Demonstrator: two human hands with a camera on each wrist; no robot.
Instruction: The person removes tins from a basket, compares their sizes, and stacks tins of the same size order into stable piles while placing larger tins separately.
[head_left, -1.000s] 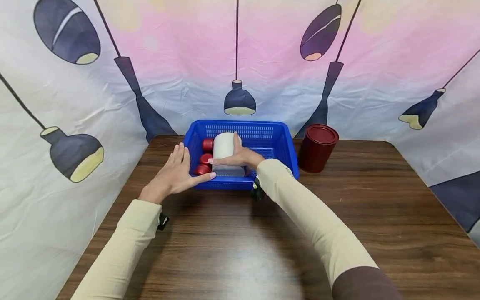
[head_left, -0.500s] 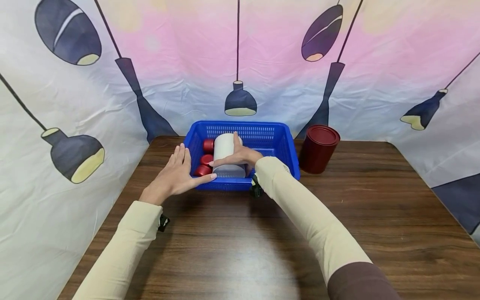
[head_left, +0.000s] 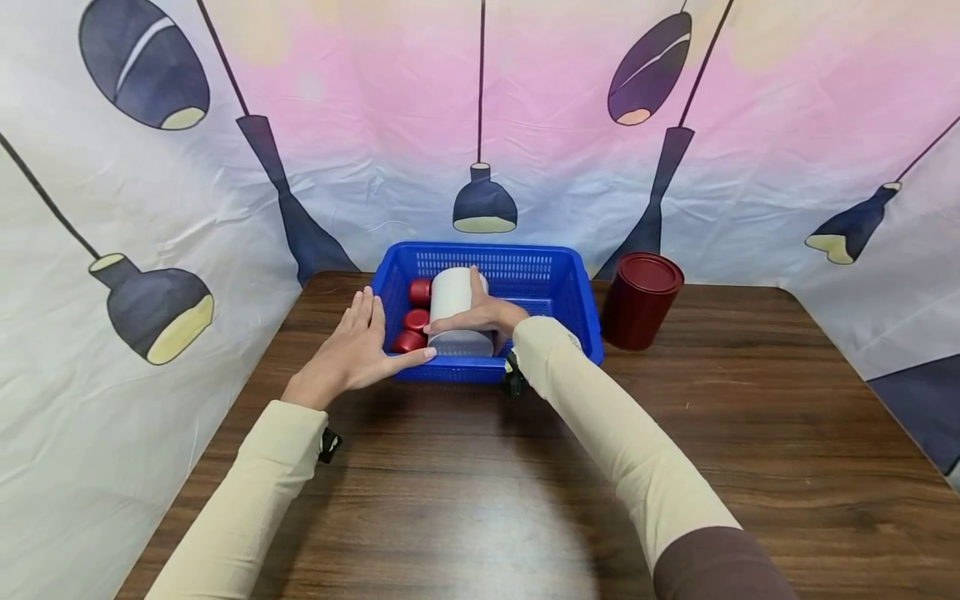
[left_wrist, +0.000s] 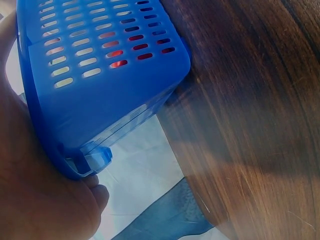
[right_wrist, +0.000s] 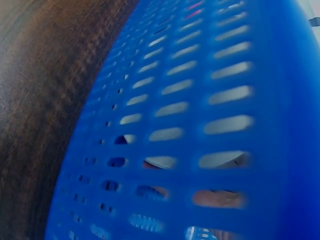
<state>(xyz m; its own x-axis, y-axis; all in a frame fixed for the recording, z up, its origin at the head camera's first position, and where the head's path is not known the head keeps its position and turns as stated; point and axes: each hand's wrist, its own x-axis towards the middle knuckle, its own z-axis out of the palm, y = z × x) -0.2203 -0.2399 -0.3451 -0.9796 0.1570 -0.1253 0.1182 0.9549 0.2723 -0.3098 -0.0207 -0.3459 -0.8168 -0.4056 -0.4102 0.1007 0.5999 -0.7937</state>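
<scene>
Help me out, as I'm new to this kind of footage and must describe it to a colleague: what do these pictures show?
There is no machine: a person works with two bare hands. The wide pictures come from a camera worn on the head, looking forward and down. The two close ones come from cameras on the wrists, each showing the slotted side of the blue basket.

The basket stands on a wooden table, with a dark red can beside it. Inside the basket are three small red items and a white container. The right hand grips the white container; the left hand rests at the basket's corner.
</scene>
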